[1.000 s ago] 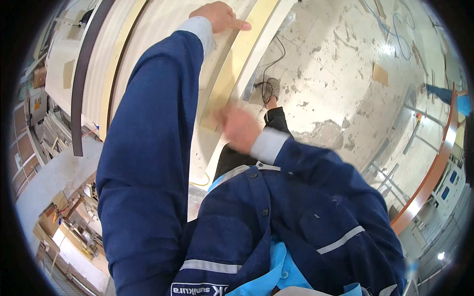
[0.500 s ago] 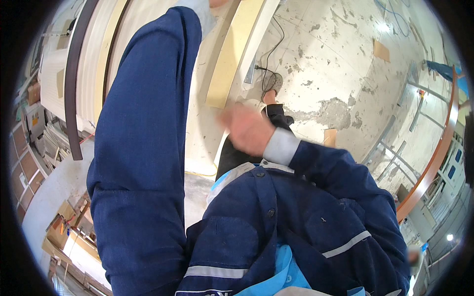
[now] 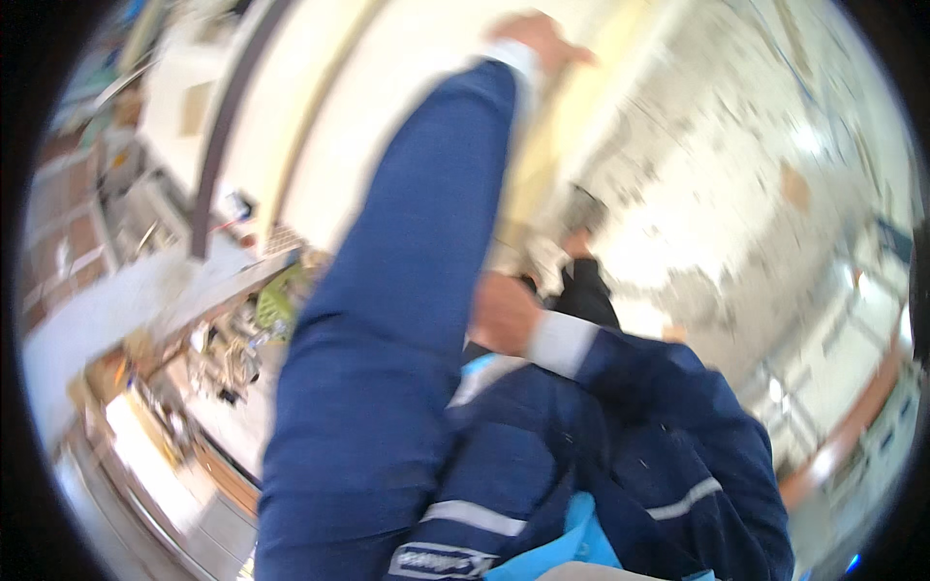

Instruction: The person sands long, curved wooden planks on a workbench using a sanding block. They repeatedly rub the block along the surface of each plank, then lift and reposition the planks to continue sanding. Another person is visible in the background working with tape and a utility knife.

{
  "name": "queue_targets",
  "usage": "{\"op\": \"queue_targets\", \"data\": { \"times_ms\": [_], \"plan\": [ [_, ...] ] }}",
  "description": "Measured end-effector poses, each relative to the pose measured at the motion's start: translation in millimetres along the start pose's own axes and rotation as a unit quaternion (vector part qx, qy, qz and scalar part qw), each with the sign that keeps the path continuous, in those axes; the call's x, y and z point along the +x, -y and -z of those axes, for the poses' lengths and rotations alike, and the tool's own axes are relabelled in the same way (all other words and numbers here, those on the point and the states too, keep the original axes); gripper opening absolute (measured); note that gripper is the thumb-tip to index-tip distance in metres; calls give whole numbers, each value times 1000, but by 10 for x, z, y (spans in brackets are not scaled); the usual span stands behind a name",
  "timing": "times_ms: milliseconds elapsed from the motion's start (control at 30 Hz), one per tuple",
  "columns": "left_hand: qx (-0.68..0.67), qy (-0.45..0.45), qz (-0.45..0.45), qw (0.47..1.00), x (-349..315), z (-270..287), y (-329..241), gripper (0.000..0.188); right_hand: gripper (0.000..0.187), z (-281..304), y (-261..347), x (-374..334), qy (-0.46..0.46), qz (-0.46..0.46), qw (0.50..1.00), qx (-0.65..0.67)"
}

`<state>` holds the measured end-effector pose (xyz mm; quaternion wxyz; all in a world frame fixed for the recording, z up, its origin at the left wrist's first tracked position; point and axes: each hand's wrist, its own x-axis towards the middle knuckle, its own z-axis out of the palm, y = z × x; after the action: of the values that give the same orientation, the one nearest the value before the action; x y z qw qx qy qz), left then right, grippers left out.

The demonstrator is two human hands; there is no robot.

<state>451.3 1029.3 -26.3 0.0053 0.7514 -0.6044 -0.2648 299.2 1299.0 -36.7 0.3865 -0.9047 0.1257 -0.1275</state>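
My left hand (image 3: 538,41) is stretched far forward over the long pale boards (image 3: 354,116), near a yellowish strip (image 3: 554,145). Its thumb or a finger points out to the right, apart from the rest, and nothing shows in its grasp. Motion blurs it, so contact with the strip cannot be made out. Close to my body, my right hand (image 3: 506,315) sits beside my left sleeve (image 3: 397,261), which covers its fingers. Whether it holds anything is hidden.
A dark strip (image 3: 228,116) runs along the boards on the left. Beyond lie a green object (image 3: 276,305) and mixed clutter. My foot (image 3: 584,208) stands on the stained floor (image 3: 707,194). On the right are metal frames (image 3: 790,397) and an orange-brown bar (image 3: 843,436).
My left hand has come into fuller view over the boards, its arm now farther right. My right hand has dropped nearer my body and behind the left sleeve. The whole view has shifted and blurred.
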Motion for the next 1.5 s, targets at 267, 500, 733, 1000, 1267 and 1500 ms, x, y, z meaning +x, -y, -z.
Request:
{"op": "queue_targets", "data": {
  "times_ms": [267, 500, 733, 1000, 1267, 1500],
  "plan": [
    [-42, 10, 31, 999, -181, 87, 43, 78, 24, 703, -754, 546, -187, -243, 925, 226],
    [-20, -44, 13, 999, -206, 11, 26, 78, 33, 475, -603, -167, -57, -192, 979, -36],
    [-62, -22, -2, 998, -180, 52, 13, 76, 33, 618, -791, -143, 36, -247, 952, -180],
    [-70, -27, 0, 997, -356, 214, -146, 71, 25, 874, -757, -120, -153, -191, 958, -151],
    [-14, -10, 10, 1000, -426, 74, -117, 73, 18, -69, -91, -475, -4, 28, 1000, -9],
    [12, 25, 0, 1000, -639, -158, 230, 81, 19, 717, -883, 245, -51, -168, 964, -201]
  ]
}}
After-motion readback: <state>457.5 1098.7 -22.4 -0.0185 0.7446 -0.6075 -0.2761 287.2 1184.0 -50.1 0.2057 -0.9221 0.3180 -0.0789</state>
